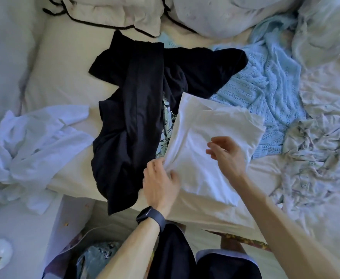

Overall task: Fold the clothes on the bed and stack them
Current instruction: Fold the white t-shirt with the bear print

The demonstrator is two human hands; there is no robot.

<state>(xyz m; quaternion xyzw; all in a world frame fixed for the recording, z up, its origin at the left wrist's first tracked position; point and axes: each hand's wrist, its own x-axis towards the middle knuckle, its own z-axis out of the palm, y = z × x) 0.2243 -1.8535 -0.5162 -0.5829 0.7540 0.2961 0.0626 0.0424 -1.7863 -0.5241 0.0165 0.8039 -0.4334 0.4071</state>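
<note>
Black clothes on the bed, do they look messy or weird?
Yes. The black clothes lie twisted in a heap, one end hanging over the bed edge, partly covering a leafy-patterned piece. The folded white garment beside them looks neat.

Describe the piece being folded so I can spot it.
On the bed, just right of the black clothes, lies a white folded garment. The left hand pinches its left edge. Unlike the crumpled white garment far left, it is flat and squared.

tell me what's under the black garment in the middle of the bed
A leaf-patterned fabric peeks out from under the black garment beside the folded white shirt; the blue knit runs under its right-hand end. How far either extends is covered.
</note>
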